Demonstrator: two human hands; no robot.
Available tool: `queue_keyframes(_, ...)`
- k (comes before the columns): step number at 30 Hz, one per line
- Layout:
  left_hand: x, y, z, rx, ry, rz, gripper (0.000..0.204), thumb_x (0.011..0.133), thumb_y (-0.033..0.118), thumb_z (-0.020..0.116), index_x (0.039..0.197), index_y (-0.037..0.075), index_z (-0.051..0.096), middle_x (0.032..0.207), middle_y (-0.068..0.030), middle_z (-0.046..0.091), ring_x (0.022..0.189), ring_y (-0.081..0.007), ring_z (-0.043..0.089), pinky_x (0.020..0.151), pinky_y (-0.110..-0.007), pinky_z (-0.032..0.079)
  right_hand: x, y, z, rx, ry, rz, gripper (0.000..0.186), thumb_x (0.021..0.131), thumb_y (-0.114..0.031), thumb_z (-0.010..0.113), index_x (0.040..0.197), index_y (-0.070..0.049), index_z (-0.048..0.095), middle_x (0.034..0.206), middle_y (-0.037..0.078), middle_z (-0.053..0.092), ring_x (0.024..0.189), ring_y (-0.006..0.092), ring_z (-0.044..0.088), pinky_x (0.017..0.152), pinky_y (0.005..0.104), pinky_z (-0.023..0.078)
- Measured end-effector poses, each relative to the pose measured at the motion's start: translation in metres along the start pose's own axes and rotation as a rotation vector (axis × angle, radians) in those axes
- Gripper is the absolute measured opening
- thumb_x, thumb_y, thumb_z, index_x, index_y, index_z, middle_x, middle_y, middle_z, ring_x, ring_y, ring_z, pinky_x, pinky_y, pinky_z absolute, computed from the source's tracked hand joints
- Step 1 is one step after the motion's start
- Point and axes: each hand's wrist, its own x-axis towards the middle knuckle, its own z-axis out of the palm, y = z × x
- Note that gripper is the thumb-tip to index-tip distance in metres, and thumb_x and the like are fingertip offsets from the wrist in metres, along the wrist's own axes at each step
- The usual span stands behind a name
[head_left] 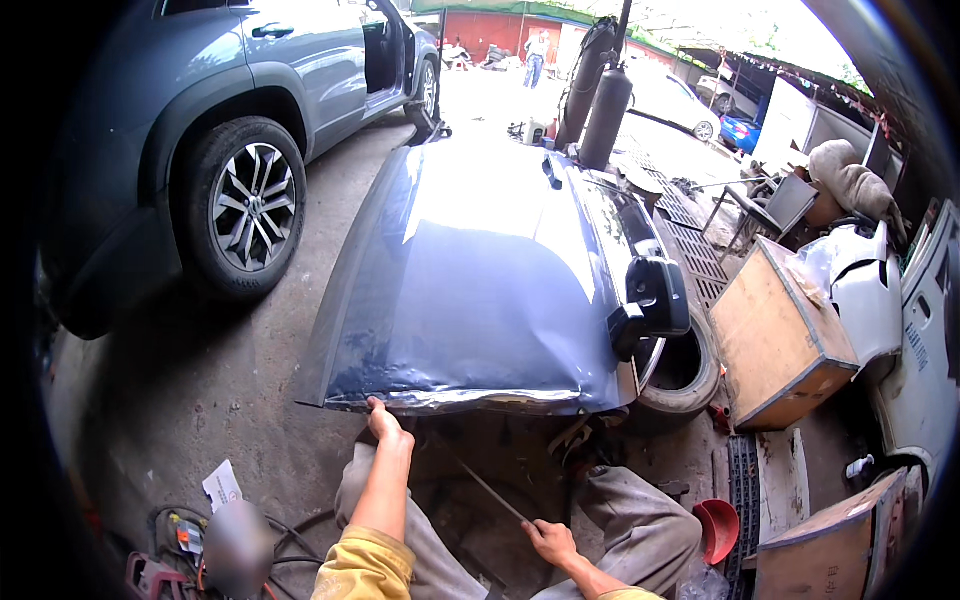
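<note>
A blue-grey car door point(470, 300) lies outer side up in front of me, with a black side mirror point(655, 295) on its right side. Its near edge is dented and creased, the paint scraped to a pale strip. My left hand point(388, 425) grips that edge close to the left corner, thumb on top and fingers hidden beneath. In my right hand point(552, 542), closed low between my knees, is a thin metal rod point(490, 490). The rod slants up and left toward the underside of the door. Its far end is lost in shadow.
Left stands a blue-grey car point(330, 70) with an open door. Beyond the door panel are dark gas cylinders point(605, 115). A tyre point(685, 370), wooden boxes point(780, 330) and a red bowl point(716, 530) sit to the right. Hoses point(295, 545) lie lower left. A person point(536, 58) stands far off.
</note>
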Motion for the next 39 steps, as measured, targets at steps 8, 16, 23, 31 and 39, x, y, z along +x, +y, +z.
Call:
queue_keyframes(8, -0.036, 0.014, -0.023, -0.005, -0.442, -0.227, 0.048, 0.098, 0.041, 0.056, 0.132, 0.009, 0.048, 0.133, -0.0107, 0.049, 0.121, -0.0269, 0.048, 0.093, -0.048, 0.053, -0.020, 0.007, 0.008, 0.091, 0.130, 0.237, 0.051, 0.094, -0.052, 0.053, 0.084, -0.005, 0.068, 0.083, 0.026, 0.066, 0.088, 0.0458, 0.064, 0.076, 0.0528, 0.050)
queue_keyframes(16, -0.044, -0.015, -0.013, 0.000, -0.507, -0.326, 0.036, 0.099, 0.037, 0.054, 0.115, 0.004, 0.056, 0.116, -0.0119, 0.059, 0.112, -0.0281, 0.053, 0.099, -0.045, 0.048, -0.059, -0.028, 0.011, 0.135, 0.204, 0.009, 0.050, 0.096, -0.049, 0.055, 0.072, -0.005, 0.059, 0.063, 0.024, 0.058, 0.067, 0.0474, 0.059, 0.056, 0.0538, 0.045)
queue_keyframes(23, -0.055, -0.007, -0.008, 0.151, -0.565, -0.227, 0.033, 0.097, 0.041, 0.057, 0.114, 0.013, 0.059, 0.109, -0.0080, 0.066, 0.109, -0.0288, 0.061, 0.089, -0.044, 0.049, -0.051, -0.049, 0.015, 0.188, 0.295, -0.032, 0.049, 0.097, -0.044, 0.055, 0.070, -0.003, 0.054, 0.061, 0.022, 0.057, 0.063, 0.0453, 0.060, 0.053, 0.0515, 0.044)
queue_keyframes(31, -0.042, -0.009, -0.016, 0.154, -0.653, -0.254, 0.034, 0.097, 0.044, 0.057, 0.110, 0.013, 0.061, 0.103, -0.0062, 0.066, 0.101, -0.0262, 0.060, 0.087, -0.043, 0.049, -0.021, -0.052, 0.034, 0.243, 0.305, -0.034, 0.048, 0.097, -0.045, 0.053, 0.074, -0.004, 0.055, 0.065, 0.022, 0.060, 0.067, 0.0448, 0.061, 0.057, 0.0522, 0.046)
queue_keyframes(39, -0.045, -0.010, -0.012, 0.172, -0.623, -0.219, 0.032, 0.096, 0.043, 0.057, 0.109, 0.013, 0.060, 0.104, -0.0068, 0.066, 0.100, -0.0264, 0.060, 0.087, -0.043, 0.049, -0.018, -0.058, 0.042, 0.221, 0.385, -0.018, 0.047, 0.097, -0.046, 0.053, 0.076, -0.004, 0.058, 0.066, 0.020, 0.062, 0.070, 0.0435, 0.063, 0.058, 0.0525, 0.047)
